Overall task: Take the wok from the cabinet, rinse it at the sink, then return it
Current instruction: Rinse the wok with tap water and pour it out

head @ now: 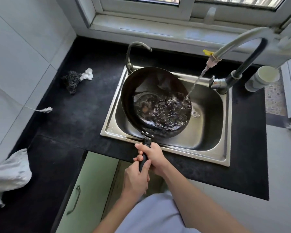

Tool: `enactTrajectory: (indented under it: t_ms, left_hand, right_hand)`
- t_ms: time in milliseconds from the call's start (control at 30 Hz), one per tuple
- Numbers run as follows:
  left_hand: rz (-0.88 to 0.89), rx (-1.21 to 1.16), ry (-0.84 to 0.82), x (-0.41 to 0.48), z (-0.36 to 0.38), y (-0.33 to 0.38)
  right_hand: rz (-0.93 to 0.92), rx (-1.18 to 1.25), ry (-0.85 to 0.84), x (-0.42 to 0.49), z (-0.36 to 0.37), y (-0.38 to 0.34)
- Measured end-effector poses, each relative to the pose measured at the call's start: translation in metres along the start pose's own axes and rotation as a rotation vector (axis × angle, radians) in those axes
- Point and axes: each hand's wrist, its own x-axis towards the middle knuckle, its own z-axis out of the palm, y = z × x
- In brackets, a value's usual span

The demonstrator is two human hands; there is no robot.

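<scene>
step: rinsing, wok (156,105) is being filled over sink (208,140)
hands: left hand (136,178), right hand (152,154) wrapped round handle (147,141)
next: probably gets tipped out

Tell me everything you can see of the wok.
The wok is black, round and deep, seemingly dark metal, with rivets joining a black handle. It is held tilted over the sink; both hands grip the handle, right hand ahead of left hand. Water from a hose strikes its right rim and pools inside.

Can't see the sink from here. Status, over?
Left hand and right hand both grip the handle. Wok tilted over sink, water streaming in. Nothing in the way.
</scene>
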Motion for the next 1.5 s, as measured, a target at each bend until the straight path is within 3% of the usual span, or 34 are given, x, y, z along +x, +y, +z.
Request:
enactTrajectory:
  t_ms: [533,1500]
  left_hand:
    - [-0.08,-0.151,-0.213,-0.004,0.017,-0.006]
    - [-0.079,-0.259,-0.226,-0.007,0.038,-0.003]
  right_hand:
    - [0.016,0.025,0.198,-0.02,-0.024,0.011]
    - [-0.068,-0.045,0.209,-0.027,-0.044,0.003]
